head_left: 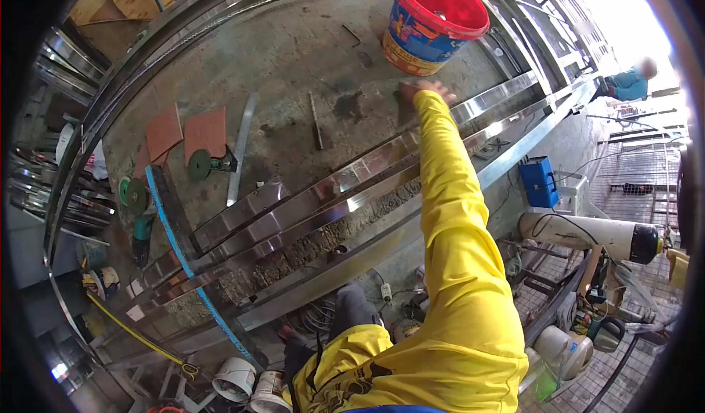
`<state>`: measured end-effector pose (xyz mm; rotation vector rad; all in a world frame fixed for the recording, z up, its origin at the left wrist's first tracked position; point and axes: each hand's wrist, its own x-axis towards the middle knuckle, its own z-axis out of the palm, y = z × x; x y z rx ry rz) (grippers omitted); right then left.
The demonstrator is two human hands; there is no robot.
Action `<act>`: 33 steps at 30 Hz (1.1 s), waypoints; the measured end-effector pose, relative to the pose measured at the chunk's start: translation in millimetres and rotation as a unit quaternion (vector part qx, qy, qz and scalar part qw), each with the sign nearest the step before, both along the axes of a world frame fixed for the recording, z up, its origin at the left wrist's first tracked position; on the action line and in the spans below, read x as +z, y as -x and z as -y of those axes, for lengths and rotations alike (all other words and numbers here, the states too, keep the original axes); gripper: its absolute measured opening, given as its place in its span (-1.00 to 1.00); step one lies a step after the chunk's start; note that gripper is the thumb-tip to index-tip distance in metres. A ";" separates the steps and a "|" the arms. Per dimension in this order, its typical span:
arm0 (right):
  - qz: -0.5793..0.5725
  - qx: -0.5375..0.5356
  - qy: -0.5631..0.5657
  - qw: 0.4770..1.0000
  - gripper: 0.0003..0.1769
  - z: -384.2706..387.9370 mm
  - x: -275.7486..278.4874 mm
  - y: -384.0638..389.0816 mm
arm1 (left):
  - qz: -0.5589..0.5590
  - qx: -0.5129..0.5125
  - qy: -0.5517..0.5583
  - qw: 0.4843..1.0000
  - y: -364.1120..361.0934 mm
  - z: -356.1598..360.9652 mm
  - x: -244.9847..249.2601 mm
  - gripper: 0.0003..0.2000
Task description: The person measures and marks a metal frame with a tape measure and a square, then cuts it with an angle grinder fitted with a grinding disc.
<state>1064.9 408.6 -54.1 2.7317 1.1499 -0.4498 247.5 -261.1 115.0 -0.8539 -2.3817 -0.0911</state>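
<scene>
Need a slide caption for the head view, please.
Yellow-sleeved right hand rests spread on the grey concrete-topped table, beside long polished stainless-steel tubes and near a red plastic bucket.

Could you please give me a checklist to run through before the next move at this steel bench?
1. Right hand reaching the bench top beside the steel tubes: ok.
2. Its grip: cannot tell.
3. Left hand in sight: not ok.
4. Red bucket apart from the hand: ok.
5. Angle grinder lying away from the arm: ok.
6. Other person far off: ok.
</scene>
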 end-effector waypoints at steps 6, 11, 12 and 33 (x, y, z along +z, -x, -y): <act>-0.090 0.030 -0.159 0.983 -0.34 -16.6 -47.9 -33.2 | 0.098 -0.148 -0.078 0.981 -41.2 -75.8 -17.9 -0.56; -0.115 -0.002 -0.164 0.980 0.09 -21.5 -44.4 -44.8 | 0.092 -0.131 -0.023 0.987 -38.4 -86.9 -11.2 -0.56; -0.133 -0.020 -0.155 0.979 0.10 -21.3 -42.9 -45.4 | 0.090 -0.133 -0.021 0.987 -36.7 -84.2 -9.7 -0.56; -0.679 0.072 -0.177 0.709 -0.57 114.8 155.3 240.8 | 0.268 -0.161 -0.083 0.946 90.9 -56.3 -47.1 -0.66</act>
